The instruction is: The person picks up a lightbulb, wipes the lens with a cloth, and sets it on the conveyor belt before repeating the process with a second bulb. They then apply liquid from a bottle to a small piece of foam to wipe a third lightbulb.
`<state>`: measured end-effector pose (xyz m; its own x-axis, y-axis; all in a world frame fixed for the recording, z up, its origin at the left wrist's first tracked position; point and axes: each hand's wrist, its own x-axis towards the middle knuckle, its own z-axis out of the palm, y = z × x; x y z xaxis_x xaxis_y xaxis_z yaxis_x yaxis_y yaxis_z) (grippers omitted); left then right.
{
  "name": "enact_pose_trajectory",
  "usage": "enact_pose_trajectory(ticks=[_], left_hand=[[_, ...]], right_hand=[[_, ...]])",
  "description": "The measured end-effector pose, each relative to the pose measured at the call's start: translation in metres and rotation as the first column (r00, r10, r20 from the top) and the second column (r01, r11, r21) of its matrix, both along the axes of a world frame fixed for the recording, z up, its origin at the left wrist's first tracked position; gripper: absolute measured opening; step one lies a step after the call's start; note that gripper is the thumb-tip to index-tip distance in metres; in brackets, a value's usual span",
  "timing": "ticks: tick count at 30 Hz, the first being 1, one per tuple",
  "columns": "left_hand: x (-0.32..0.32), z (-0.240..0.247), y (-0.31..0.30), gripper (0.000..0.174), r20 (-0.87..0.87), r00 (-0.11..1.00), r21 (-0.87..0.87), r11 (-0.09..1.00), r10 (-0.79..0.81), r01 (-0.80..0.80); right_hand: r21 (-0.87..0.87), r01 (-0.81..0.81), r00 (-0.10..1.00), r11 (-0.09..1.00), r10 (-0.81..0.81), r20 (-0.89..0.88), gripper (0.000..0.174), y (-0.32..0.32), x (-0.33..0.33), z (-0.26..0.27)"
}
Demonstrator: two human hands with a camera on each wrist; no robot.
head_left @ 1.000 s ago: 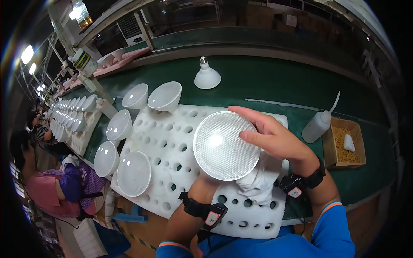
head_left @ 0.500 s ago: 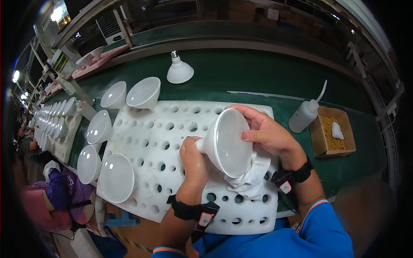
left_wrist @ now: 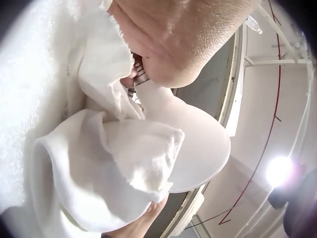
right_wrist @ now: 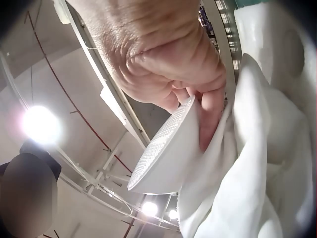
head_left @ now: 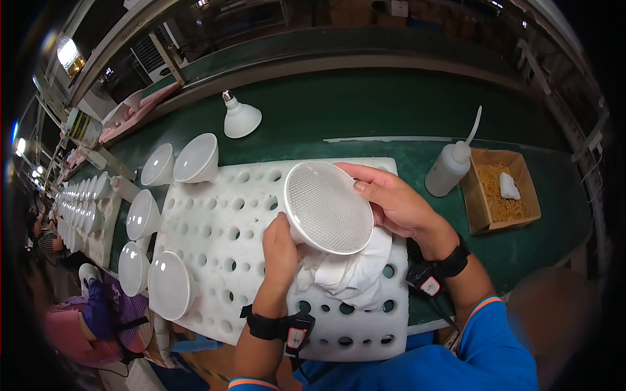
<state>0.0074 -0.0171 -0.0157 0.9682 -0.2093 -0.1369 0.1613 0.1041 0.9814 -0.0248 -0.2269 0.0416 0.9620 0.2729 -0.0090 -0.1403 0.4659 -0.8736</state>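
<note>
Both hands hold a white cone-shaped lamp point(head_left: 329, 207) with a dimpled clear face, above a perforated white foam board point(head_left: 215, 260). The left hand point(head_left: 280, 251) grips its narrow metal-ended base, which shows in the left wrist view beside the palm point(left_wrist: 183, 44). With thumb on the face and fingers behind, the right hand point(head_left: 398, 202) pinches the rim; the right wrist view shows this hand point(right_wrist: 163, 59) at the lamp's edge point(right_wrist: 168, 148). A crumpled white cloth point(head_left: 349, 277) lies under the lamp on the board, and hangs close to it in the left wrist view point(left_wrist: 99, 163).
Several similar lamps point(head_left: 195, 158) stand along the board's left side, and one point(head_left: 242, 119) rests base-up on the green table point(head_left: 293, 111). At the right are a spout bottle point(head_left: 448, 171) and a cardboard box point(head_left: 481, 212) of rubber bands. More lamps line a far-left board.
The lamp has turned from facing up to side-on, then partly back toward the camera. The left hand, hidden behind it at first, now shows at its base. The head view has shifted right.
</note>
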Motion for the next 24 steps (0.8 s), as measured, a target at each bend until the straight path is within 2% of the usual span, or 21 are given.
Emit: enact_pose_trajectory(ticks=[5,8,9,12,18,24], left_hand=[[0.001,-0.014,-0.005,0.044,0.083,0.993,-0.050,0.995,0.090,-0.086],[0.005,-0.033,0.000,0.045,0.327,0.941,0.134,0.981,0.090,-0.140],[0.004,-0.032,0.002,0.044,0.300,0.951,0.133,0.983,0.080,-0.124],[0.000,-0.022,0.003,0.044,0.264,0.963,0.142,0.986,0.051,-0.091],[-0.001,-0.020,0.002,0.043,0.268,0.962,0.121,0.988,0.057,-0.092],[0.000,-0.027,0.002,0.043,0.383,0.923,0.163,0.980,0.040,-0.110]], right_hand=[[0.020,-0.078,0.997,0.997,0.078,0.014,0.054,-0.003,-0.002,0.005],[0.006,-0.061,0.998,0.998,0.061,0.032,0.063,-0.003,-0.003,0.002],[0.005,-0.050,0.998,0.999,0.049,0.039,0.065,-0.003,-0.002,-0.001],[0.037,-0.065,0.998,0.997,0.065,0.001,0.053,-0.007,0.001,-0.012],[0.173,-0.116,0.986,0.978,0.135,-0.102,0.048,-0.019,0.008,-0.030],[0.092,-0.034,0.999,0.995,0.038,-0.034,0.046,-0.003,-0.003,-0.019]])
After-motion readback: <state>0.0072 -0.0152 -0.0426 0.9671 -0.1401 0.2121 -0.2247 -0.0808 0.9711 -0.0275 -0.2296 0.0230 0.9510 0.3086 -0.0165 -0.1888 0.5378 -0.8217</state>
